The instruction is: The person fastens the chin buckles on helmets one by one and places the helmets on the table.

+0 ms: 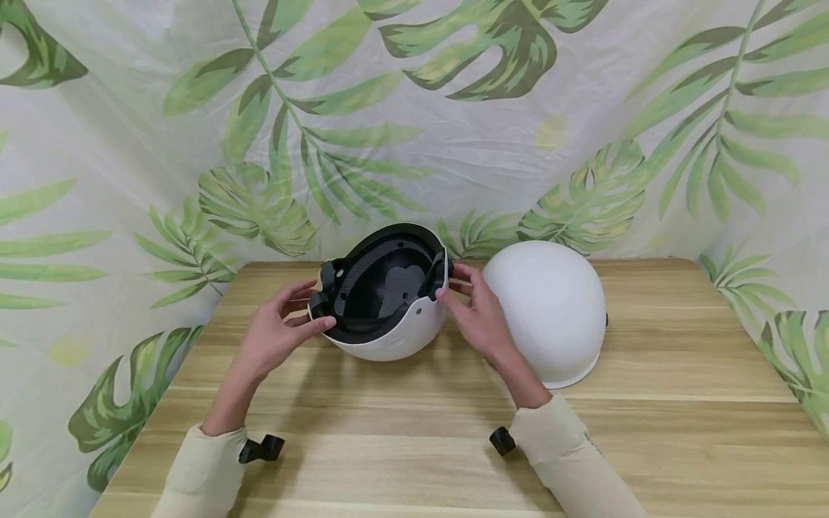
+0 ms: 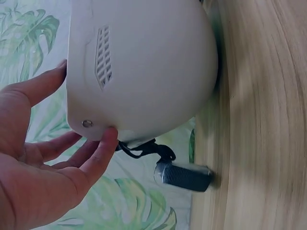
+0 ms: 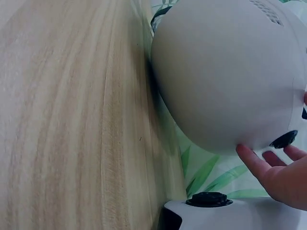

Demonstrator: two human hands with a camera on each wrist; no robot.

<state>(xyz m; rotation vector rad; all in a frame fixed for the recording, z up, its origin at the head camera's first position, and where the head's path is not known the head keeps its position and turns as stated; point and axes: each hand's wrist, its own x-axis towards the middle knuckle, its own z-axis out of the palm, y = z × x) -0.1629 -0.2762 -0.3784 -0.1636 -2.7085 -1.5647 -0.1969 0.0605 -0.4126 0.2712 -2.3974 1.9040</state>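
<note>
On a wooden table, a dome-up helmet sits apparently settled beside an upturned helmet whose handling looks unfinished. Only the head view shows the latter's black lining; left hand and right hand each have a grip clamped on that helmet. The left wrist view reveals a grille vent, indistinct from above.

The upturned helmet is showing a white shell and a black lining with a grey patch. A diamond lattice is patterning the shell's vent. To the right of the upturned helmet, a second helmet is showing white. Beneath the upturned helmet, the table is displaying tan-and-brown wood grain. Behind the upturned helmet, a whitish cloth is bearing green leaves and faint yellow dots.
</note>
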